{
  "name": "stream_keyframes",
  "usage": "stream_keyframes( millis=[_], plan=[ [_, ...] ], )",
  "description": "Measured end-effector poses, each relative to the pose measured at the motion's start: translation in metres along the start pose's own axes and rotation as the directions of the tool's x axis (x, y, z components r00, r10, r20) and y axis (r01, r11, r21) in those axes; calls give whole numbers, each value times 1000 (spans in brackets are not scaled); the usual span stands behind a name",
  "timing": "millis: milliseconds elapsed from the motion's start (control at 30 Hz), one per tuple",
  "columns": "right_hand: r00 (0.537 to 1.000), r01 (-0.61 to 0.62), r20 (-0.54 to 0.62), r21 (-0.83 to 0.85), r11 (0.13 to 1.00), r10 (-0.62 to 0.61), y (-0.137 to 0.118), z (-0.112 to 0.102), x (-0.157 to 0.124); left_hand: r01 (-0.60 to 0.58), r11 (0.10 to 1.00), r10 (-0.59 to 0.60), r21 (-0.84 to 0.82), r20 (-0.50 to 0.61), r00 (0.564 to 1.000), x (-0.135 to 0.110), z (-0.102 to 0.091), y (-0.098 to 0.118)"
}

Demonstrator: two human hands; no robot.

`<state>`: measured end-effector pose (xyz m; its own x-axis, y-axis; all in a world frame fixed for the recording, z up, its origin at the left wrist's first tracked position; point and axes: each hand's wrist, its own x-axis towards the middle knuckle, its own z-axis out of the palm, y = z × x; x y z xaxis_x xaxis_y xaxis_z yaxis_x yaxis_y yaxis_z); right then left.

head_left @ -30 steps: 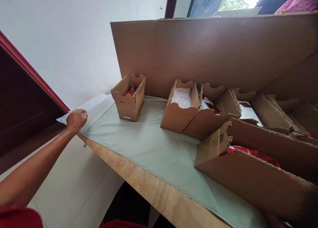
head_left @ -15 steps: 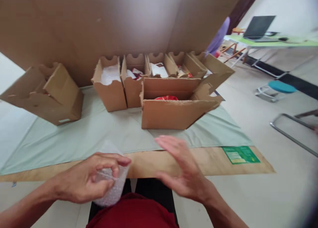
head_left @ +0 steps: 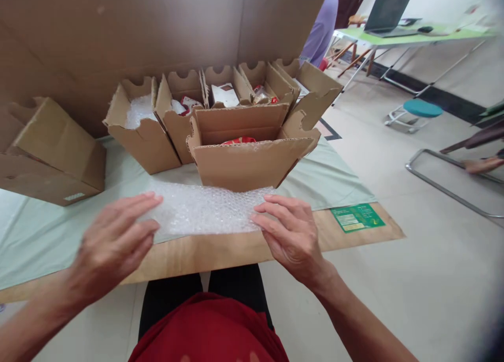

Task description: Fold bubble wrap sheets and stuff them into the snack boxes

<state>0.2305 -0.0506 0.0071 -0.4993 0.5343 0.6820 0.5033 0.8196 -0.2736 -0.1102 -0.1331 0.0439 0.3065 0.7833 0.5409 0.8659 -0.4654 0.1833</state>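
Observation:
A clear strip of bubble wrap (head_left: 208,209) is stretched out sideways over the table's near edge, in front of a cardboard box. My left hand (head_left: 114,241) has its fingers closed on the strip's left end, and this hand is slightly blurred. At the other end, my right hand (head_left: 289,233) grips the right edge between fingers and thumb. Just beyond the strip stands the open cardboard box (head_left: 252,165), with something red and shiny (head_left: 239,141) partly hidden inside it.
Behind stands a row of open cardboard bins; the leftmost bin (head_left: 147,146) holds bubble wrap. Another box (head_left: 74,157) is at far left. A tall cardboard panel (head_left: 165,31) backs the table. A green printed packet (head_left: 358,217) lies at right, on the pale cloth's edge (head_left: 334,186).
The bubble wrap was bunched in my left hand; now it is spread out between both hands. My right hand, earlier open and apart, has taken its right end. The view has shifted.

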Motion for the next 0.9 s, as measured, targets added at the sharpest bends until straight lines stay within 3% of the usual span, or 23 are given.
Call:
stream_keyframes(
  millis=[67, 133, 167, 267, 367, 500, 567, 633, 733, 800, 900],
  plan=[
    [983, 33, 185, -60, 998, -22, 5, 5, -16, -107, 994, 101, 21, 189, 977, -26, 23, -5],
    [922, 22, 387, -43, 999, -4, 10, 9, -30, -114, 993, 111, -10, 347, 931, -49, 38, -10],
    [898, -6, 440, -27, 1000, 17, 13, 10, -35, -89, 996, 93, -29, 376, 922, -57, 41, -13],
    [907, -113, 408, -2, 994, 104, 22, 12, -34, 5, 999, 6, -35, 296, 955, -59, 41, -22],
    [914, -142, 373, -77, 987, 161, 29, 26, -15, 44, 998, -53, 43, 233, 971, -38, 48, -34],
    [846, -147, 469, -251, 957, 253, 34, 58, 9, 123, 982, -174, 145, 422, 890, -10, 72, -45],
    [834, -149, 477, -288, 946, 276, 35, 66, 12, 154, 971, -224, 182, 474, 852, -4, 81, -47],
    [855, -133, 448, -300, 945, 263, 35, 67, 10, 162, 964, -242, 211, 442, 864, -3, 85, -46],
    [936, -90, 306, -271, 958, 174, 33, 58, 5, 146, 960, -209, 237, 268, 941, -7, 83, -43],
    [984, -42, 160, -216, 975, 78, 28, 49, 2, 112, 965, -143, 235, 118, 983, -9, 77, -42],
    [998, 57, -8, -163, 985, -59, 15, 34, -5, 22, 972, -6, 234, -68, 998, -16, 62, -37]
  ],
)
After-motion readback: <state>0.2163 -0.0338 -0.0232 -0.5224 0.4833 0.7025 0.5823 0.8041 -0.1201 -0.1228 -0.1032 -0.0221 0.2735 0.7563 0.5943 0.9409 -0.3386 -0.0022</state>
